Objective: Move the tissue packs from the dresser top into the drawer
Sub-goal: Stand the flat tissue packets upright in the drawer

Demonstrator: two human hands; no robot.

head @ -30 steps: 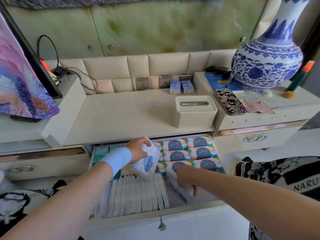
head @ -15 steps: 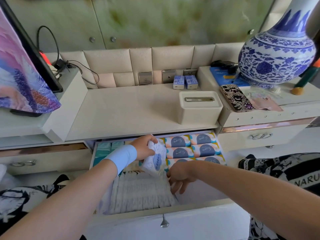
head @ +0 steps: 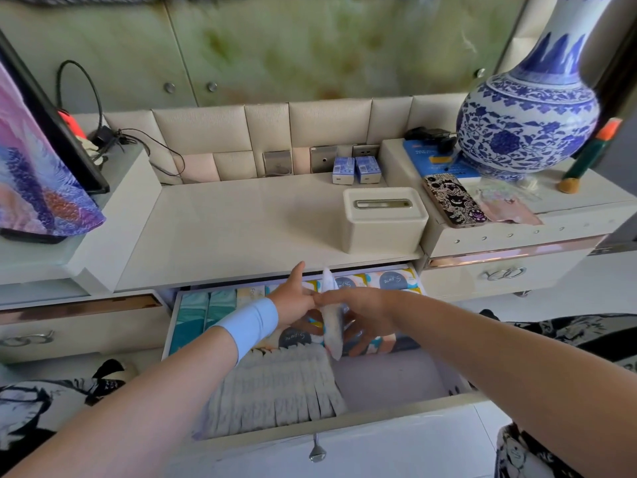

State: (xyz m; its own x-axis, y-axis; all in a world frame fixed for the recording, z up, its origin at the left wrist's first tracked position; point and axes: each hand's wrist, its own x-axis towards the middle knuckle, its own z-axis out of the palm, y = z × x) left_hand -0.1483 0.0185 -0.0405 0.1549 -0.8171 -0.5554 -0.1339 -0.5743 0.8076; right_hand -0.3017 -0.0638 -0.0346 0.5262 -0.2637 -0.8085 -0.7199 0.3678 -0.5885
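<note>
The dresser drawer (head: 344, 421) is pulled open below the cream dresser top (head: 241, 229). Over its middle I hold a white tissue pack (head: 333, 331) upright and edge-on. My right hand (head: 365, 313) grips it from the right, thumb on top and fingers curled beneath. My left hand (head: 297, 300), with a light-blue wristband, lies flat against the pack's left side, thumb raised and fingers spread. Inside the drawer are orange-and-blue tissue packs (head: 393, 279) at the back, teal packs (head: 206, 312) at the left and a row of white packs (head: 275, 384) at the front.
On the dresser top stand a white tissue box (head: 382, 219) and two small blue boxes (head: 355, 169). On the raised right section are a phone (head: 455, 201) and a large blue-and-white vase (head: 527, 122). A framed picture (head: 34, 167) and cables sit at left.
The pack has turned from lying in my left hand to standing edge-on. My right hand rose from the drawer floor and took hold of it; my left hand opened.
</note>
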